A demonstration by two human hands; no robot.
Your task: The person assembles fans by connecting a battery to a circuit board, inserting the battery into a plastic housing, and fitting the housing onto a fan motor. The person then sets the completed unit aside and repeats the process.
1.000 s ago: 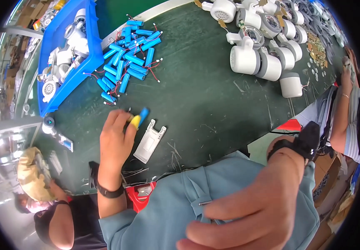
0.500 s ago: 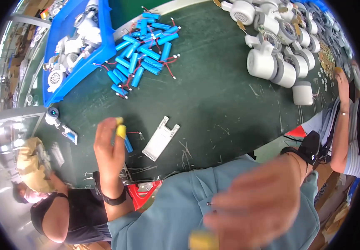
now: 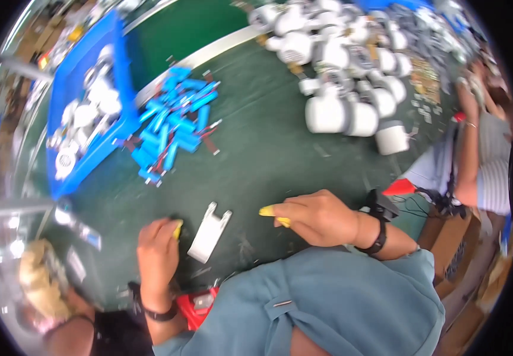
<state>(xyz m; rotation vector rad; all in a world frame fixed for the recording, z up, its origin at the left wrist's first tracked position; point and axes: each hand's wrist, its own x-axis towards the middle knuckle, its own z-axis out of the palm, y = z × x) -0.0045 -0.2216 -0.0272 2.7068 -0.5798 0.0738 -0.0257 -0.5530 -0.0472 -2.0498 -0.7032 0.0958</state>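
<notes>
My left hand (image 3: 158, 252) is over the near left of the green bench, fingers curled down and a yellow finger cover on one tip. Whatever its fingers hold, if anything, is hidden under the hand. Just right of it lies a flat white plastic part (image 3: 209, 232) with two prongs at its far end. Beyond that part, my right hand (image 3: 318, 218) hovers above the bench, thumb and forefinger pointing left with yellow covers and a small gap between them. Nothing shows in that gap. Farther off is a heap of blue cylindrical batteries (image 3: 180, 121) with thin red leads.
A blue bin (image 3: 127, 77) of white parts stands at the far left. White rounded housings (image 3: 326, 114) are piled at the far right, near small brass-coloured pieces (image 3: 425, 80). A small device (image 3: 63, 215) lies at the left edge. Other people sit at left and right (image 3: 470, 160).
My right hand has swung from low in front of my body to over the bench. The left hand's fingers have curled in, and the single battery beside them is out of sight. The view has shifted.
</notes>
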